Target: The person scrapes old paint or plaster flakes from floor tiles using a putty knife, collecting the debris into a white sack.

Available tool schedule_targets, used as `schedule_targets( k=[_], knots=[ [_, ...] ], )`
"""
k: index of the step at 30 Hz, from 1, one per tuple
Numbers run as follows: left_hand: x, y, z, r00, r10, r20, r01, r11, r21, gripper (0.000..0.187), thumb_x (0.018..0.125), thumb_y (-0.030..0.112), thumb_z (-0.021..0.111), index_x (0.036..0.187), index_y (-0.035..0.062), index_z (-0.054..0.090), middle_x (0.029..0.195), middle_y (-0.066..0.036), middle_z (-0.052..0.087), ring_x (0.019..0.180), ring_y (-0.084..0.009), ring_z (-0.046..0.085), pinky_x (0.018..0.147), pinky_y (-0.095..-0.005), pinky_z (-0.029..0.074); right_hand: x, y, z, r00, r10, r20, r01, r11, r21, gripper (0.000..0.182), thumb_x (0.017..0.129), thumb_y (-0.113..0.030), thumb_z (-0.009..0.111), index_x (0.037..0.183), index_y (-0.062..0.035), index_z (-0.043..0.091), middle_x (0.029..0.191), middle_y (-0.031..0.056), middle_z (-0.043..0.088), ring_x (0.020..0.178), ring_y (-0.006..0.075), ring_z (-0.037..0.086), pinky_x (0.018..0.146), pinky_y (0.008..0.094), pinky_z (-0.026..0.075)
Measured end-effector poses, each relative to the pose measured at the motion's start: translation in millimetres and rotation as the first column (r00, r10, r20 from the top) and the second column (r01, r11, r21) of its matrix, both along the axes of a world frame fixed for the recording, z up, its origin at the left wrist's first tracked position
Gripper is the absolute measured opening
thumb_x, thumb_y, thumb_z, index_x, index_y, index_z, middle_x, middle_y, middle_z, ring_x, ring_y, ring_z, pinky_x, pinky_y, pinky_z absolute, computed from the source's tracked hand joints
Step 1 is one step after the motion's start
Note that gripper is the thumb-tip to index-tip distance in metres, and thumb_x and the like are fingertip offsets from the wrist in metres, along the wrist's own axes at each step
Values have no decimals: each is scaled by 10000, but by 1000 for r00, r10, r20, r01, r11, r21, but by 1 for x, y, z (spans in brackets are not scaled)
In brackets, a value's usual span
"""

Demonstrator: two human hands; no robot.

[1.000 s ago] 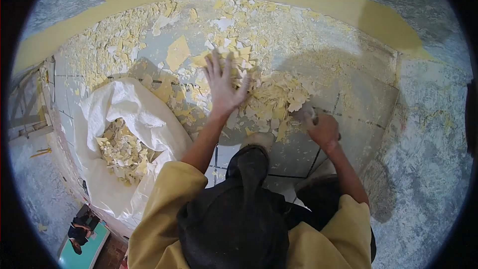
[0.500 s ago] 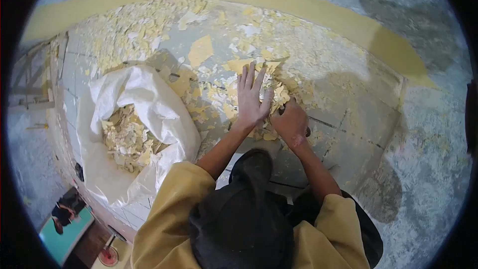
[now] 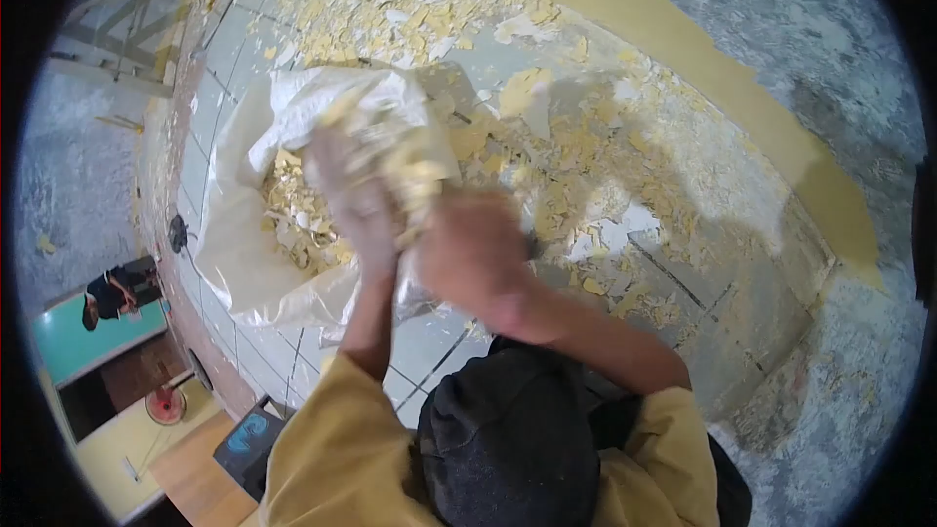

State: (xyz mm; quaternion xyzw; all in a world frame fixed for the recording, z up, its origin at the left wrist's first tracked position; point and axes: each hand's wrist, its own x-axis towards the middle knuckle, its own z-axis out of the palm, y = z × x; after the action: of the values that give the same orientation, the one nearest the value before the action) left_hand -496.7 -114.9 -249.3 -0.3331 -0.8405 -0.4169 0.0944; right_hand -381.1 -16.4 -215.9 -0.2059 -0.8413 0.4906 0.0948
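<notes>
While both hands were down at the floor heap half a second ago, they are now up at the mouth of the white sack, a blurred load of paint flakes between and above them. So this batch is off the floor and at the sack, which already holds a layer of loose chips.

Left hand: over the opening, fingers seemingly stretched along the load; too smeared to tell whether clamped. Right hand: just beside the sack's near right edge, fist-like; cannot tell what it grips. The two are near each other.

Where the heap lay, a pale patch shows on the tiled floor. More scraps lie along the wall. Hands and load hide part of the opening; folded plastic narrows it. Far lower left: another person by a green bench, well apart.
</notes>
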Motion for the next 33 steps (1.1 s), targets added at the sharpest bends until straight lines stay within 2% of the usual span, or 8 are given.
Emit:
schedule_targets(
  k=[2, 6, 11, 15, 19, 26, 29, 33],
  knots=[
    [-53, -111, -37, 909, 185, 374, -238, 966, 99, 512, 966, 329, 413, 1337, -24, 395, 1395, -193, 375, 1255, -303, 373, 1015, -371, 318, -46, -49, -11, 936, 292, -195, -274, 955, 115, 171, 703, -23, 568, 847, 69, 576, 781, 211, 598, 686, 336, 639, 607, 408, 518],
    [-70, -201, -6, 807, 484, -338, -589, 692, -416, 602, 882, 285, 579, 1386, 40, 360, 1436, -224, 299, 1282, -342, 361, 1033, -435, 318, -88, -102, -39, 966, 252, 60, -248, 833, 494, 280, 771, -109, 573, 1012, 31, 549, 924, 159, 579, 720, 252, 638, 510, 316, 534],
    [-42, -152, 6, 742, 599, -302, -670, 684, -289, 582, 858, 227, 614, 1365, 45, 393, 1395, -225, 362, 1286, -339, 364, 1064, -419, 287, -28, -11, -40, 991, 131, -39, -114, 951, 286, 264, 801, -72, 545, 1052, 9, 546, 837, 149, 586, 728, 272, 623, 525, 364, 530],
    [-19, -40, -17, 966, 113, 232, -129, 990, 55, 478, 874, 157, 585, 1313, 31, 444, 1344, -184, 442, 1264, -307, 401, 1068, -383, 280, 78, 79, -79, 987, -161, 9, 159, 979, 130, 259, 845, -56, 502, 1086, -49, 598, 811, 153, 633, 675, 308, 624, 629, 403, 505],
    [24, 71, -26, 917, -209, 341, 310, 910, -276, 507, 847, 216, 602, 1293, 18, 467, 1350, -215, 424, 1269, -347, 389, 1068, -408, 279, 200, 134, -104, 847, -477, 232, 497, 867, -31, 252, 885, -72, 514, 1131, -50, 560, 888, 93, 642, 638, 154, 567, 597, 318, 461],
    [-5, 145, -146, 952, -185, 242, 253, 922, -293, 546, 828, 288, 595, 1272, -10, 486, 1347, -293, 389, 1283, -401, 347, 1061, -432, 285, 299, 110, -119, 412, -806, 425, 904, 419, -82, 257, 898, -118, 506, 1123, 3, 536, 800, 64, 582, 600, 99, 518, 568, 264, 435],
    [-31, 160, -173, 919, -6, 393, 48, 994, -97, 571, 833, 315, 582, 1269, -38, 477, 1339, -319, 380, 1302, -411, 316, 1072, -417, 265, 350, 129, -108, 532, -663, 527, 835, 515, -196, 326, 881, -145, 516, 1158, 28, 518, 804, 64, 586, 607, 111, 525, 577, 272, 447],
    [-25, 176, -192, 989, -87, 117, 116, 956, -270, 615, 870, 360, 524, 1296, -71, 422, 1375, -337, 309, 1322, -471, 227, 1085, -495, 189, 433, 159, -111, 606, -254, 754, 629, 733, -259, 386, 821, -174, 556, 1155, 20, 551, 855, 90, 606, 693, 137, 559, 647, 283, 469]
  ],
)
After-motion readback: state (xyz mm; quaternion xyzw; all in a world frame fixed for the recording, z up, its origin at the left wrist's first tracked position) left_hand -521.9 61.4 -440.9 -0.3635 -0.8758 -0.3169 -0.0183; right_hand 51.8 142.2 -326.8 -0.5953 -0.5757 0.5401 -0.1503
